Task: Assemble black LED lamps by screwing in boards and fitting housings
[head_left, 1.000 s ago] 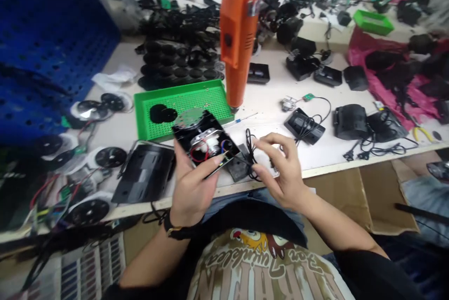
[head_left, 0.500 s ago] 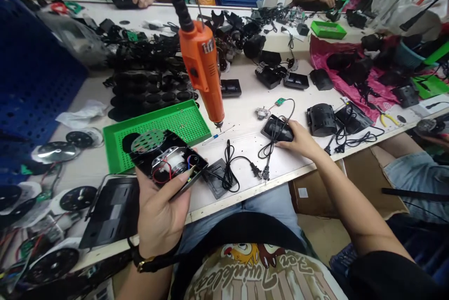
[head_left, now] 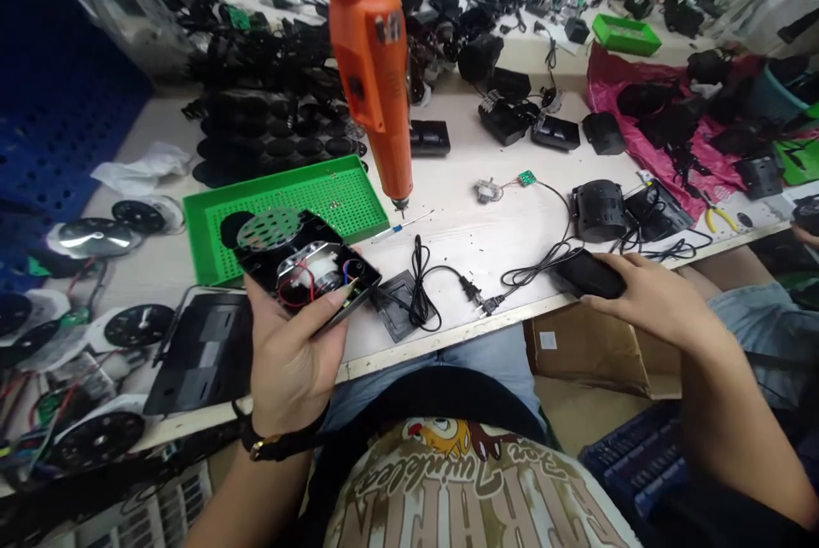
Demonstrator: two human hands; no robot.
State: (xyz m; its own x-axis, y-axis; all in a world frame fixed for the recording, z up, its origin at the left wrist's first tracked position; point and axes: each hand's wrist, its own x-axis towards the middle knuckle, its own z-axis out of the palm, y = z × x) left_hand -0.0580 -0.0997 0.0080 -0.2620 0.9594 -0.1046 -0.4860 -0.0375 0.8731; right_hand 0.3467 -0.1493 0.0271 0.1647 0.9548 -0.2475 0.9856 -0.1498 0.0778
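Here, the left hand (head_left: 294, 352) grips an open black housing (head_left: 316, 251) from below and along its near side, the thumb pressed over the rim beside the wires. The housing sits just above the palm, tilted, its open side up, showing a pale motor (head_left: 320, 268), red wires (head_left: 311, 285) and a round grille (head_left: 270, 228). It overlaps the near side of the green tray (head_left: 349, 200).

Over to the right, the right hand (head_left: 659, 296) has its fingers and thumb closed about the right end of a black plastic case (head_left: 587, 273), which extends leftward from the fingertips at the table's front edge; whether it touches the tabletop cannot be told. A looped black cord (head_left: 534, 267) lies just left of the case. The orange electric screwdriver (head_left: 377, 78) hangs between the hands, beyond them.
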